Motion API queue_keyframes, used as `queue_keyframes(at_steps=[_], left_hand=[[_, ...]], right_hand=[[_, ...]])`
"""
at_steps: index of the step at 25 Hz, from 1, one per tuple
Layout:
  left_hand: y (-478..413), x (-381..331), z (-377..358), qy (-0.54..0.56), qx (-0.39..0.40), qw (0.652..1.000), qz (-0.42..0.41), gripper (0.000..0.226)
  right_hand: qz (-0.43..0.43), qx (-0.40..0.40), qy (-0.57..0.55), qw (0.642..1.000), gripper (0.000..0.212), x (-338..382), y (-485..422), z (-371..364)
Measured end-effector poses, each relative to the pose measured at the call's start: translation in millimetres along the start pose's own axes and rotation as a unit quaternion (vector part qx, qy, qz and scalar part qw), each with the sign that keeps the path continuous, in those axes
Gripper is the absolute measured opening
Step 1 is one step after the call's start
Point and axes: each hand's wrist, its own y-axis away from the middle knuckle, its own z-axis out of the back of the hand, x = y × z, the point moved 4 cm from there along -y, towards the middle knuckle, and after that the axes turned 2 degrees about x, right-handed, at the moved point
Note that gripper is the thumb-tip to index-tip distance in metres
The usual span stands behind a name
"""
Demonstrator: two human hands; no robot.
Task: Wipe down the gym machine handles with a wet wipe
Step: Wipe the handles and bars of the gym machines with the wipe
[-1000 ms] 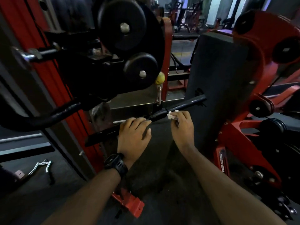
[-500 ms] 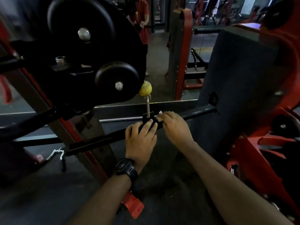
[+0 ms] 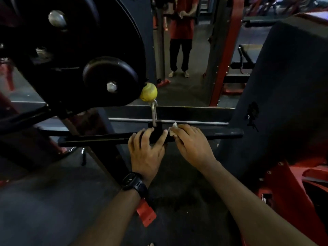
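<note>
A black straight handle bar (image 3: 99, 138) hangs level across the middle of the head view, clipped by a metal link (image 3: 154, 112) under a yellow ball (image 3: 148, 94). My left hand (image 3: 146, 151) grips the bar at its black centre block, with the fingers curled over the top and a black watch on the wrist. Just to the right, my right hand (image 3: 192, 146) pinches a small white wet wipe (image 3: 172, 130) against the bar beside the centre block. Most of the wipe is hidden under my fingers.
Black weight plates (image 3: 110, 80) on a red machine loom at upper left. A tall black pad (image 3: 287, 96) stands at right, with red frame parts (image 3: 291, 189) below it. A person in a red shirt (image 3: 181, 38) stands behind the bar. A red foot plate (image 3: 146, 213) lies on the dark floor.
My right hand with the wipe slid left along the bar up to the centre block. My left hand shifted right onto the block. The bar levelled out and the view swung left.
</note>
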Motion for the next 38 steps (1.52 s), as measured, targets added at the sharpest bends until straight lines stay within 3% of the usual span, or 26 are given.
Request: queue_keyframes(at_steps=[9,14,20,23,28,32,35,38], left_hand=[[-1,-21,-2,0.046,0.043,0.991,0.116,0.044],[-1,-15,-5,0.038,0.037,0.993,0.108,0.039],[12,-6,-8,0.126,-0.021,0.98,0.15,0.047],[11,-3,-7,0.104,-0.023,0.986,0.132,0.045],[13,1,-12,0.053,-0.026,0.994,0.093,0.036],[12,1,-13,0.05,-0.04,0.995,0.078,0.034],[12,-1,-13,0.046,-0.036,0.996,0.072,0.036],[10,-5,-12,0.026,-0.014,0.998,0.058,0.039]], right_hand=[[0.042,-0.035,-0.001,0.998,0.036,-11,4,12],[0.029,-0.026,0.002,0.999,0.036,-10,5,13],[0.027,-0.013,0.016,0.999,0.035,-12,5,15],[0.015,-0.009,0.011,1.0,0.036,-10,3,13],[0.119,0.015,0.048,0.992,0.035,7,7,3],[-0.023,-0.02,0.018,0.999,0.027,-12,6,13],[0.081,0.0,0.057,0.995,0.039,8,20,6],[-0.038,-0.042,0.028,0.998,0.041,-20,22,22]])
